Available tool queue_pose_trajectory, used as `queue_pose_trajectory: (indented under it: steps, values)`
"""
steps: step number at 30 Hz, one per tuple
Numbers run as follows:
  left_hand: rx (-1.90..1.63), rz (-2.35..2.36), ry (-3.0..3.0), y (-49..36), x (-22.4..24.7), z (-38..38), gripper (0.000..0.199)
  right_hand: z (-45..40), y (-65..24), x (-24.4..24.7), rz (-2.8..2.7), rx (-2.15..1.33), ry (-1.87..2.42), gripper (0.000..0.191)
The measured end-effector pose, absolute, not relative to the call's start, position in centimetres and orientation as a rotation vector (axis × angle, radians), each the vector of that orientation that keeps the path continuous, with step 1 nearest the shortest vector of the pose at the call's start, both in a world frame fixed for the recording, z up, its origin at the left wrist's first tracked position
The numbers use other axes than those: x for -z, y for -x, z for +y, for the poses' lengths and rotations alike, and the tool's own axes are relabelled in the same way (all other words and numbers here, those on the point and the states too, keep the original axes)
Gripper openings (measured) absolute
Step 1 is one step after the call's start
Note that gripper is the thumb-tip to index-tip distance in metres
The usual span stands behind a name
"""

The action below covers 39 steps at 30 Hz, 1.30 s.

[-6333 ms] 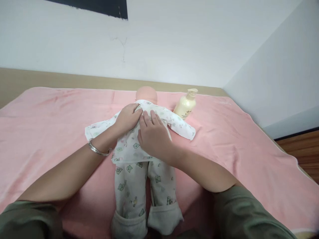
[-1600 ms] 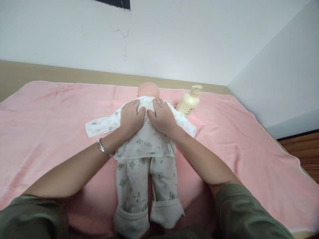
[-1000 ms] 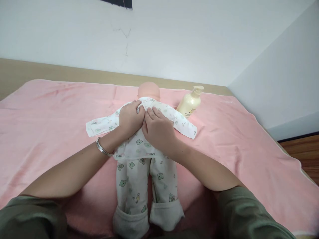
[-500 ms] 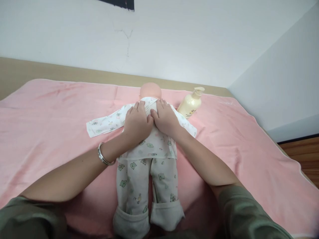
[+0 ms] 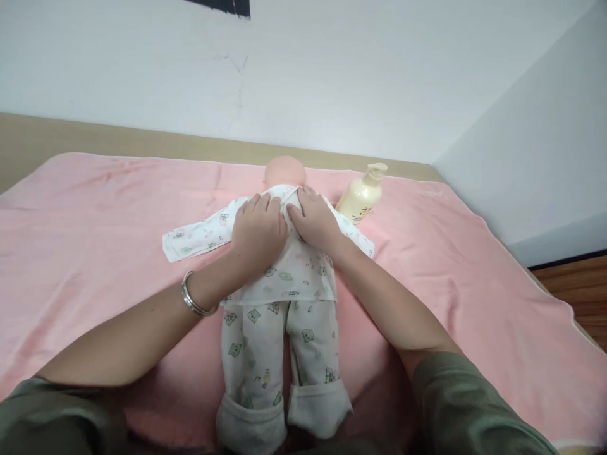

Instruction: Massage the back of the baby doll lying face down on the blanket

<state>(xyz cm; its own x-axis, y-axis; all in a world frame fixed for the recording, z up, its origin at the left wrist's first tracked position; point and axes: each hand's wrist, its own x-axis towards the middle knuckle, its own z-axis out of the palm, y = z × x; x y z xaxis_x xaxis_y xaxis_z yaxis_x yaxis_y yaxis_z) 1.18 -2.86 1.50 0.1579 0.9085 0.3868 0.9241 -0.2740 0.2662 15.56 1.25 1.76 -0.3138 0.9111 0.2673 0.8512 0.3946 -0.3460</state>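
A baby doll [image 5: 284, 169] lies on a pink towel [image 5: 95, 215], head away from me, dressed in a white printed top [image 5: 294, 278] and printed trousers [image 5: 265, 354]. My left hand [image 5: 258, 230], with a silver bangle on the wrist, lies flat on the doll's upper torso. Beside it, touching, my right hand [image 5: 315, 221] rests flat on the torso's right side. Both hands press on the top with fingers spread toward the collar and grip nothing. The top's left sleeve [image 5: 194, 234] lies stretched out flat.
A cream pump bottle [image 5: 361, 194] stands just right of the doll's shoulder. The pink towel covers a wooden surface against a white wall. A wooden floor [image 5: 573, 291] shows at the far right, past the towel's edge.
Over the frames my hands keep sliding over the doll's chest, together then apart. Since half a second ago they have barely shifted, with the left hand a little lower.
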Motion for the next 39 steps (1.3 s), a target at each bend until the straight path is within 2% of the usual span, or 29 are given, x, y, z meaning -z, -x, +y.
queue_pose_trajectory:
  steps: [6,11,19,24,28,32,39]
  values:
    - [0.783,-2.035,2.417,-0.4,-1.7,-1.2,0.022,-0.8,-15.0,-1.3,-2.286,0.032,1.502,0.049]
    - [0.902,-2.219,2.425,0.7,-1.3,1.0,0.029,-4.4,-13.7,-0.7,-2.365,0.239,1.341,0.051]
    - [0.742,-1.967,2.356,-0.4,-1.3,-1.4,0.033,0.0,-15.2,-1.8,-2.266,-0.180,1.444,0.045]
    - [0.848,-1.835,2.341,-0.8,-0.7,-1.8,0.033,1.7,-15.7,-1.0,-2.207,-0.166,1.493,0.047]
    - [0.927,-2.050,2.411,-0.1,-0.7,-0.3,0.029,-1.2,-14.7,-0.7,-2.253,-0.013,1.463,0.052]
    - [1.060,-2.214,2.380,0.4,-0.5,0.7,0.035,-4.5,-13.6,-0.9,-2.341,0.146,1.350,0.054]
    - [1.014,-2.150,2.355,0.2,-0.3,0.5,0.033,-1.3,-14.4,-1.5,-2.330,-0.127,1.419,0.054]
